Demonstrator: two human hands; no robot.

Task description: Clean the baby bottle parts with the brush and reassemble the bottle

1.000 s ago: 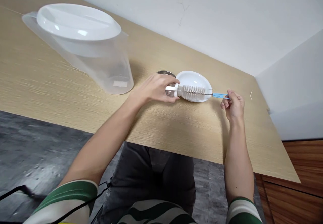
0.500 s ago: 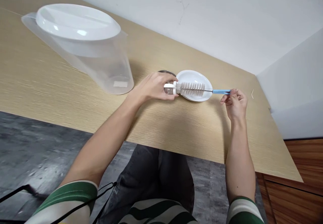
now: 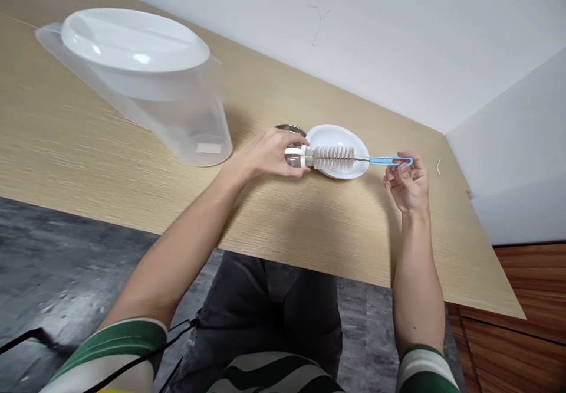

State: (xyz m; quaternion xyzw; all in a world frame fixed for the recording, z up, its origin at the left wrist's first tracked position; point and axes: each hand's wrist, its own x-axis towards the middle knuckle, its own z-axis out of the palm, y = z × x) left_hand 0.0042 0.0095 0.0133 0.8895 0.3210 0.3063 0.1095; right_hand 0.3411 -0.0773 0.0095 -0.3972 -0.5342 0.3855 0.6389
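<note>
My left hand [image 3: 272,152] is closed around a small clear bottle [image 3: 294,158] with a white collar, lying sideways with its mouth to the right. A bottle brush [image 3: 335,157] with pale bristles and a blue handle points into that mouth. The bristle tip is at or just inside the opening, and most of the bristles show outside. At the handle's far end, my right hand [image 3: 409,183] grips the brush between thumb and fingers. Beneath the bristles sits a white bowl [image 3: 360,145]. Behind my left hand, the rim of a metal bowl [image 3: 289,127] shows, mostly hidden.
A large translucent pitcher [image 3: 177,115] with a white lid [image 3: 137,39] stands on the left of the wooden table [image 3: 283,222]. A small pale strip [image 3: 438,166] lies near the right end. The white wall [image 3: 398,45] borders the table's back.
The fingers of my right hand have shifted on the blue handle, so its looped end now shows. The brush and bottle hold nearly the same position. The whole view has moved slightly.
</note>
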